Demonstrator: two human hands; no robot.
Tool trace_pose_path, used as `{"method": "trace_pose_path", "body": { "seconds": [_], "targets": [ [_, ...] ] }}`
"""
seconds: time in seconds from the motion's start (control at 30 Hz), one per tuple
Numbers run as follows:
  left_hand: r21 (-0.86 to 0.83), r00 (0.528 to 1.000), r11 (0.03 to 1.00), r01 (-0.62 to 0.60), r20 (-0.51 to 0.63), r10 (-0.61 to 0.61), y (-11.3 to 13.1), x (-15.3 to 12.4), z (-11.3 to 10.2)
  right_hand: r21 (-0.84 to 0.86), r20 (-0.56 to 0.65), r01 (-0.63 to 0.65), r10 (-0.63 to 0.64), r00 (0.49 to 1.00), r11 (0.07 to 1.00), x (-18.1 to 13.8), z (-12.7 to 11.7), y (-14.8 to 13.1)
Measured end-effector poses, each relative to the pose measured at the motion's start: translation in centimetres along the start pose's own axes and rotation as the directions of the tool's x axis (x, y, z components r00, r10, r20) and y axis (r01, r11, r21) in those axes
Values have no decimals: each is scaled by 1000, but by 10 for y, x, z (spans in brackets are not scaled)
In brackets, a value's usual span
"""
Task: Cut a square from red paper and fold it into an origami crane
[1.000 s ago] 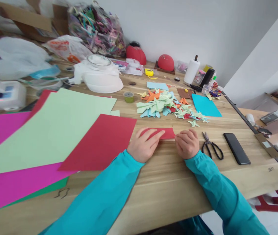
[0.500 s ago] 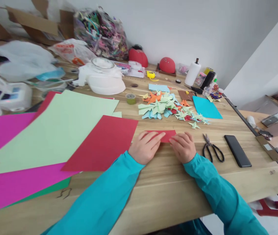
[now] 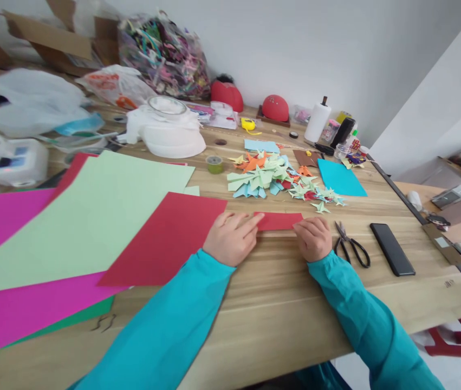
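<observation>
A small red folded paper (image 3: 279, 221) lies flat on the wooden table between my hands. My left hand (image 3: 232, 238) rests at its left end, palm down with the fingers stretched out, the index fingertip on the paper. At the right end, my right hand (image 3: 315, 238) has its fingers curled together in a pinch at the paper's corner. A larger red sheet (image 3: 165, 238) lies just left of my left hand. Scissors with black handles (image 3: 351, 246) lie beside my right hand, and beyond the folded paper is a pile of folded paper pieces (image 3: 271, 176).
Big sheets of pale green paper (image 3: 92, 211) and magenta paper (image 3: 43, 309) cover the left. A black phone (image 3: 393, 249) lies at the right, a blue sheet (image 3: 342, 177) farther back. Green tape (image 3: 214, 164), white caps (image 3: 169, 135) and plastic bags (image 3: 35, 100) stand behind.
My hands have moved apart along the red folded paper, the left one leftward and the right one rightward. More of the paper's middle now shows.
</observation>
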State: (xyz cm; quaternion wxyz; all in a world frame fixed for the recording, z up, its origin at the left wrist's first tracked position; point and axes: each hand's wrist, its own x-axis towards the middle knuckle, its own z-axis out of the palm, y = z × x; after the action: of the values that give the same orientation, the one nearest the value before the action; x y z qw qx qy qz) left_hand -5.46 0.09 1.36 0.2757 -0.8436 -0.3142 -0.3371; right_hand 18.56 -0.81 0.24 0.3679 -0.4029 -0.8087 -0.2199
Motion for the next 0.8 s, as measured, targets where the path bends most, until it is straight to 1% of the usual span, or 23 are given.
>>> {"method": "trace_pose_path", "body": {
  "seconds": [0.07, 0.13, 0.17, 0.2, 0.23, 0.27, 0.3, 0.33, 0.37, 0.4, 0.43, 0.47, 0.5, 0.53, 0.57, 0.63, 0.67, 0.7, 0.8],
  "targets": [
    [-7, 999, 999, 53, 2, -53, -11, -6, 0, 10, -30, -72, 73, 997, 997, 0, 0, 5],
    [-55, 986, 985, 167, -5, -167, -17, -11, 2, 96, -76, -169, 176, 981, 981, 1, -2, 5],
    [-115, 967, 961, 251, -19, -255, -17, -13, 4, 169, -92, -229, 247, 965, 959, 2, -3, 4],
    [-203, 931, 915, 350, -31, -363, -16, -14, 6, 264, -93, -301, 335, 938, 916, 3, -5, 1],
    [-325, 874, 831, 451, -27, -485, -12, -14, 8, 356, -77, -375, 426, 901, 856, 4, -6, -3],
    [-459, 780, 689, 560, 12, -626, -7, -13, 10, 437, -33, -454, 518, 854, 776, 6, -7, -8],
    [-585, 656, 495, 643, 85, -750, 0, -10, 12, 517, 12, -526, 609, 793, 675, 7, -8, -13],
    [-706, 526, 242, 665, 213, -823, 8, -6, 13, 585, 68, -583, 682, 728, 564, 8, -8, -18],
    [-785, 426, -48, 617, 385, -819, 16, -2, 14, 636, 142, -625, 728, 671, 452, 9, -7, -22],
    [-790, 377, -313, 528, 548, -747, 24, 3, 14, 671, 215, -653, 752, 623, 350, 9, -5, -25],
    [-738, 372, -517, 434, 669, -644, 31, 7, 14, 689, 292, -676, 753, 590, 262, 9, -3, -28],
    [-658, 365, -663, 356, 751, -550, 37, 11, 14, 693, 364, -695, 740, 566, 191, 8, -1, -30],
    [-582, 341, -756, 299, 805, -485, 42, 15, 13, 687, 423, -713, 722, 548, 139, 7, 1, -32],
    [-530, 298, -810, 252, 839, -456, 45, 17, 13, 673, 469, -732, 704, 534, 107, 6, 4, -32],
    [-494, 247, -842, 218, 862, -442, 48, 19, 13, 652, 503, -752, 689, 521, 92, 5, 6, -32],
    [-473, 161, -862, 180, 879, -449, 50, 21, 15, 603, 531, -790, 681, 504, 115, 3, 9, -30],
    [-476, 137, -862, 175, 879, -458, 50, 21, 16, 578, 530, -803, 682, 504, 143, 2, 10, -29],
    [-485, 125, -856, 176, 874, -469, 50, 20, 18, 557, 527, -812, 681, 508, 175, 1, 10, -28],
    [-520, 127, -835, 178, 854, -505, 48, 19, 21, 522, 496, -811, 680, 540, 263, 0, 10, -24]
  ]
}}
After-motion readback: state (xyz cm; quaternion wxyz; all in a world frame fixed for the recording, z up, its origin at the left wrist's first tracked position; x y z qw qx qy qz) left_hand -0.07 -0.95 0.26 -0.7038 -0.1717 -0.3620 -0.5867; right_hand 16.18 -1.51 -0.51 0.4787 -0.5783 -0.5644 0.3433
